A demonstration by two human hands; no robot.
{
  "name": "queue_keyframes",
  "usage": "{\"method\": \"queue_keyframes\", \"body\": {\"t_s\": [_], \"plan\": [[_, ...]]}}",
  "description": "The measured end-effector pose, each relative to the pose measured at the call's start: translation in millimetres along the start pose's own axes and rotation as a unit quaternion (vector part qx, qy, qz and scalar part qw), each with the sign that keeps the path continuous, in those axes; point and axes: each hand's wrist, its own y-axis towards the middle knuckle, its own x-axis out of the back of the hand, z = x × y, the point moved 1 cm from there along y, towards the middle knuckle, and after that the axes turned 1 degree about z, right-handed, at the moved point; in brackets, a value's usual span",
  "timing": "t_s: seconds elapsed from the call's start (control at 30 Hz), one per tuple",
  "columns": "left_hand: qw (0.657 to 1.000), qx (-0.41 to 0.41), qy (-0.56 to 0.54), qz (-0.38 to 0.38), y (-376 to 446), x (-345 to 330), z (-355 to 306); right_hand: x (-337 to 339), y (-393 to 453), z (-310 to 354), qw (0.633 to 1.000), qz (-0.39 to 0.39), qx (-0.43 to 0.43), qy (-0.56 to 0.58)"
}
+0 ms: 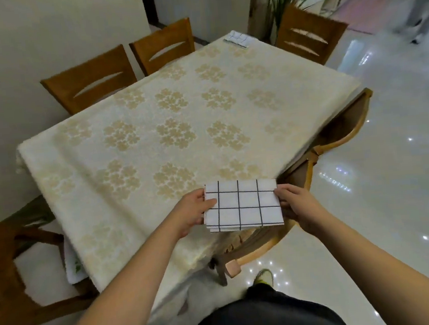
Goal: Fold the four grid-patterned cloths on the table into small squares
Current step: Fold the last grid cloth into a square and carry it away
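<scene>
Folded cloth (242,205): gripped between my hands, left hand (192,213) pinching its left edge, right hand (295,205) its right edge, above the desk (152,131) corner.

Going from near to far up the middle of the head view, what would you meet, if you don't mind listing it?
Dark trousers → shoe → folded grid cloth, held between the left hand and right hand → flowered tablecloth → folded cloths at the far corner.
</scene>
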Motion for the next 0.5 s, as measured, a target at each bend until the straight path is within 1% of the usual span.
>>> {"method": "queue_keyframes", "body": {"t_s": [0.07,0.33,0.5], "plan": [[1.000,-0.006,0.024,0.001,6.6,-19.4,-7.4,20.5,-8.6,-4.6,1.000,-0.016,-0.006,0.023],[0.995,-0.030,0.078,0.055,26.1,-113.8,-39.5,105.5,-36.3,-19.3,0.993,-0.090,0.003,0.081],[0.984,-0.047,0.154,0.072,42.6,-184.8,-60.1,169.2,-43.5,-32.2,0.983,-0.156,0.006,0.099]]}}
